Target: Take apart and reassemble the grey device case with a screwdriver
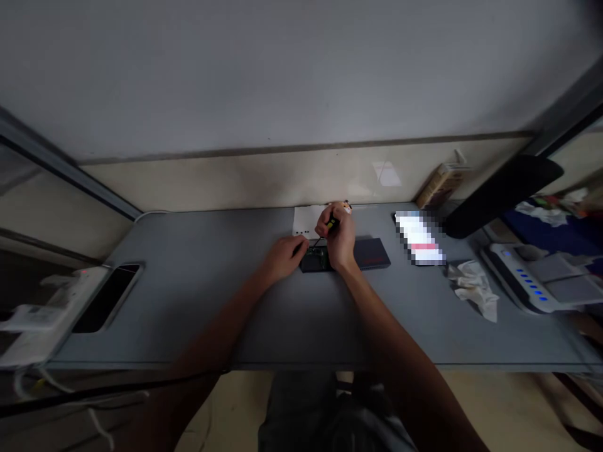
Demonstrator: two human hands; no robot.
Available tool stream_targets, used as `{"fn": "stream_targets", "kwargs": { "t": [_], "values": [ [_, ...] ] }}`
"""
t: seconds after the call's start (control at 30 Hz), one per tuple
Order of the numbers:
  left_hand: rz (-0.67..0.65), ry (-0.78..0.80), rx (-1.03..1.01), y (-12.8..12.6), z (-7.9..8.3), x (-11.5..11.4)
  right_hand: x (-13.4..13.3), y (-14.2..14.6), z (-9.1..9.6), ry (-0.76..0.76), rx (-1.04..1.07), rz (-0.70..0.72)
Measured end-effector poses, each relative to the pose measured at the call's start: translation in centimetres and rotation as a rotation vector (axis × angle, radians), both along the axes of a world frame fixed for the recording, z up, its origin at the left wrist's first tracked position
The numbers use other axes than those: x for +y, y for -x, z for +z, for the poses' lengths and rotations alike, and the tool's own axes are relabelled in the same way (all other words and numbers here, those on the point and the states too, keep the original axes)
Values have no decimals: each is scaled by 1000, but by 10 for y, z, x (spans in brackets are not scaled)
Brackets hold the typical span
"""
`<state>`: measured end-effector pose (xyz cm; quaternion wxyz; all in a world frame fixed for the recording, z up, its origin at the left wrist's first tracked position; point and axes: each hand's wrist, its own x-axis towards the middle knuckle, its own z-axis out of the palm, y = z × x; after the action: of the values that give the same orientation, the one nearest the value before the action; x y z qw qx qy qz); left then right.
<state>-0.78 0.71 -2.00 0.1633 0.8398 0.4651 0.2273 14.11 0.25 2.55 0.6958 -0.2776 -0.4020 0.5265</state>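
My right hand (338, 240) is closed around a small screwdriver (331, 224) with a yellow and black handle, its tip pointing down at a small dark device (315, 258) on the grey table (211, 282). My left hand (284, 257) rests at the left end of that device, its fingers curled against it and holding it in place. A dark flat cover (373, 252) lies just right of my right hand. Behind the hands sits a white sheet (306, 221) with tiny dark specks on it.
A phone (107, 295) lies at the table's left end beside a white power strip (35, 314). On the right are a blurred-out object (421, 238), crumpled tissue (473, 285), a grey machine with blue lights (532, 282), a carton (440, 183) and a black monitor foot (499, 194).
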Motion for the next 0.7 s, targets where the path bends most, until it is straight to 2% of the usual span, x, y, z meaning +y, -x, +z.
{"fn": "stream_targets", "kwargs": {
  "t": [0.2, 0.33, 0.7],
  "values": [
    [-4, 21, -3, 0, 1, 0, 1, 1, -1, 4, 24, 51],
    [-5, 17, -12, 0, 1, 0, 2, 1, 1, 44, 6, 8],
    [0, 7, -12, 0, 0, -1, -2, 2, 0, -21, 6, 37]
  ]
}}
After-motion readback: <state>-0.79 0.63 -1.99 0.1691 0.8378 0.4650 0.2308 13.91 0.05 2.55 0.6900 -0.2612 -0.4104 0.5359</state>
